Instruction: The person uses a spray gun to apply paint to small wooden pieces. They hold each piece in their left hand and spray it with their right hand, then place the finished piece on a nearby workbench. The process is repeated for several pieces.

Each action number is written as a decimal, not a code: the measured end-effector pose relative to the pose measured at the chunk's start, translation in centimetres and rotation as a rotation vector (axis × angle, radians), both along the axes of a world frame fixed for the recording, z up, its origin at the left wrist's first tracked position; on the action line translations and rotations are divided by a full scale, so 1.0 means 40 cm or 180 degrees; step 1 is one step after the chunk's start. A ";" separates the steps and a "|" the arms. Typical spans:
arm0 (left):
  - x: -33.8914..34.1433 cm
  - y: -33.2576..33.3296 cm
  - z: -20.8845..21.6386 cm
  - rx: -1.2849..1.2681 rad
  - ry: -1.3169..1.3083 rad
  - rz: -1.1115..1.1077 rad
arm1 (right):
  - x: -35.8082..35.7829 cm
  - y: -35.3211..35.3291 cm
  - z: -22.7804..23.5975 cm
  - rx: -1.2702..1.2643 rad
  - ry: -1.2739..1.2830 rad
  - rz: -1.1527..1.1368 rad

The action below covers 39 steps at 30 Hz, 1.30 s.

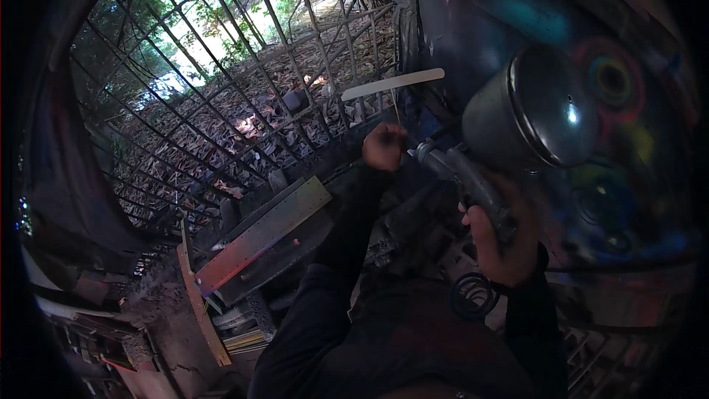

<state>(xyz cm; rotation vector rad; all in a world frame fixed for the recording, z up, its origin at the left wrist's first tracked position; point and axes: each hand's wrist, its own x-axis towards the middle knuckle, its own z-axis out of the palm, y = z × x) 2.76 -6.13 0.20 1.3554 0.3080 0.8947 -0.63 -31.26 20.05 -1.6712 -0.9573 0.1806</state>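
Note:
A spray gun (459, 174) with a large round metal cup (493, 112) on top is gripped in my right hand (504, 240). Its nozzle points left, toward my left hand (384, 146). The fingers of that hand are closed around the lower end of a thin stick (396, 108). Above the fist, a pale flat strip (394, 84) with a rounded end lies slantwise across the stick's top. How the strip is fixed to the stick cannot be made out. A coiled dark hose (474, 296) hangs below my right wrist.
Metal bars (258, 52) stand ahead, with dry leaves (221, 137) beyond. A paint-stained board (266, 235) lies on a dark bench at left, near an upright-angled wooden strip (202, 310). Right of the cup rises a dark panel (624, 148) marked with coloured paint rings.

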 end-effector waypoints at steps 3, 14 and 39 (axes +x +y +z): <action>0.006 0.008 -0.016 -0.0009 -0.0014 -0.0028 | 0.000 0.008 -0.008 0.0052 -0.0235 0.0182; -0.004 0.023 -0.033 0.0129 0.0078 -0.0238 | 0.012 -0.019 -0.010 0.0005 0.0050 -0.0227; -0.036 0.044 0.026 -0.0508 0.0000 -0.0394 | 0.065 -0.114 -0.040 0.0687 0.0887 -0.1042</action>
